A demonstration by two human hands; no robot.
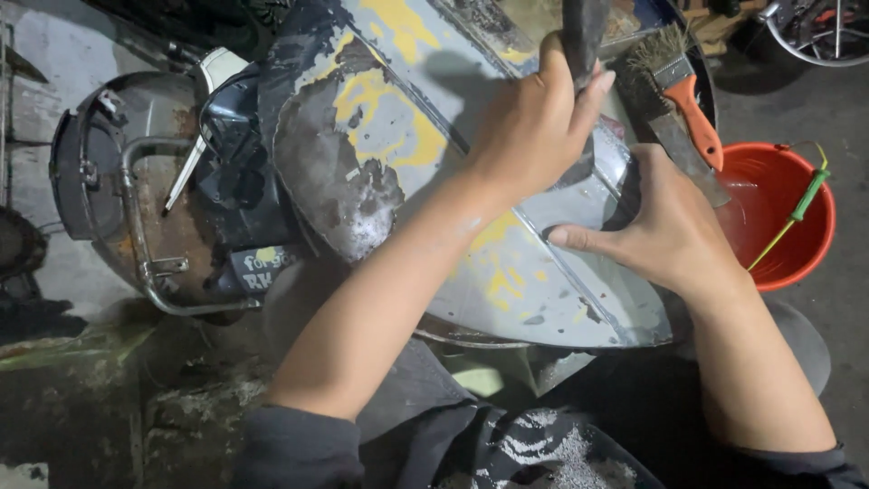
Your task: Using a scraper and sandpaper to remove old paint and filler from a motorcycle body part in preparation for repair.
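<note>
A curved grey metal scooter body panel (380, 136) with patches of yellow paint and bare scraped spots lies across the middle. My left hand (534, 127) is closed around the dark handle of a tool (584, 36) that rises out of the top of the view, its lower end pressed against the panel. My right hand (665, 235) rests on the panel's right side, with the fingers curled over a dark raised edge and the thumb stretched left across the metal.
An orange-handled paintbrush (692, 104) with worn bristles lies on the panel just above my right hand. An orange bucket (787, 263) holding water and a green-and-yellow stick (801, 208) stands at right. The rusty rear scooter frame (136, 208) is at left, on dirty concrete floor.
</note>
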